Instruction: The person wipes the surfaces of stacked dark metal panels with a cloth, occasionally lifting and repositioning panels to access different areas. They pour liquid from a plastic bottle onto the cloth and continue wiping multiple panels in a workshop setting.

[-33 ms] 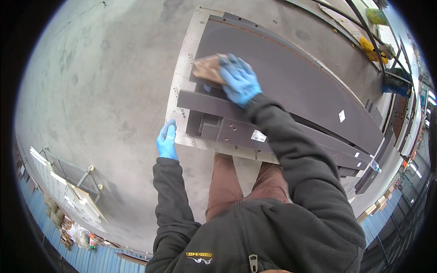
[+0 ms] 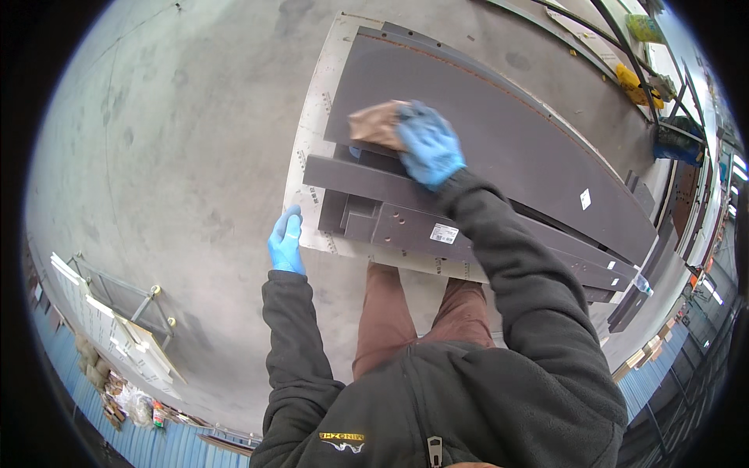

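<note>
My right hand (image 2: 431, 144), in a blue glove, grips a brown cloth (image 2: 377, 125), both smeared by motion. Cloth and hand lie over the near left part of a large dark grey panel (image 2: 484, 109). Below my right wrist runs a narrow dark strip (image 2: 367, 176), set over smaller dark boards (image 2: 406, 228) with drilled holes and a white label. My left hand (image 2: 286, 240), also blue-gloved, is beside the left edge of the pale printed board (image 2: 310, 195) under the stack. Its fingers are stretched upward, close together, and nothing shows in them.
Grey concrete floor (image 2: 179, 171) surrounds the stack. A wheeled metal cart (image 2: 136, 312) with pale boards stands at the lower left. At the right end of the stack lies a clear plastic bottle (image 2: 642, 284). A metal rack (image 2: 636, 62) with a yellow bag (image 2: 638, 84) is at the upper right.
My right hand and the brown cloth have shifted to the right and slightly nearer across the large panel. My left hand has stayed in place.
</note>
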Motion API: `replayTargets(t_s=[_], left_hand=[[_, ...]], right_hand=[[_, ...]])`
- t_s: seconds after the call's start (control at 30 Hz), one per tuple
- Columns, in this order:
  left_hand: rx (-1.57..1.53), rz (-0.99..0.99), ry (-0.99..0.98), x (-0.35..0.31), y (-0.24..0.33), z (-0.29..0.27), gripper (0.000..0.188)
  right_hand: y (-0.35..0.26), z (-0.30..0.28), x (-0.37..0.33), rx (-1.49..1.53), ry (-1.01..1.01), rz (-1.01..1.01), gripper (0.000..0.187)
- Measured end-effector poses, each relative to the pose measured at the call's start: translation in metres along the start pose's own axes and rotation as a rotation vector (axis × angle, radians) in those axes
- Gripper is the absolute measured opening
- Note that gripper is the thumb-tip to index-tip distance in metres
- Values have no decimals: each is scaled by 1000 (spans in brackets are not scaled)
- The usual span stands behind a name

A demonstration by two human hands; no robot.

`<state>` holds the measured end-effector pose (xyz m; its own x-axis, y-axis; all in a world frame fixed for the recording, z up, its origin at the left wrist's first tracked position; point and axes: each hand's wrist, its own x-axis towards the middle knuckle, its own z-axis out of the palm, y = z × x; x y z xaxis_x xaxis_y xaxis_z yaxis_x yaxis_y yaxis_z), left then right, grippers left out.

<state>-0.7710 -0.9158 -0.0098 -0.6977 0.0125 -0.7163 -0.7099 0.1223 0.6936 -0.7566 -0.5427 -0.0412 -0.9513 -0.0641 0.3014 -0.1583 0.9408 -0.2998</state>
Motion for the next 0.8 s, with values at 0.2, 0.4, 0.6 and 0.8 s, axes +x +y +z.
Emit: replayTargets(t_s=[0.2,0.4,0.6,0.8], left_hand=[[-13,18,2,0,-13,-5,53],[-20,0,9,-4,-29,-13,53],[8,13,1,1,-31,-12,52],[23,6,-29,6,-25,-5,54]], right_hand=[[62,-22,-14,-287,162,674,69],[50,7,81,-69,-2,1355,123],[44,2,111,-152,-139,1449,127],[44,-3,117,33,-100,1233,121]])
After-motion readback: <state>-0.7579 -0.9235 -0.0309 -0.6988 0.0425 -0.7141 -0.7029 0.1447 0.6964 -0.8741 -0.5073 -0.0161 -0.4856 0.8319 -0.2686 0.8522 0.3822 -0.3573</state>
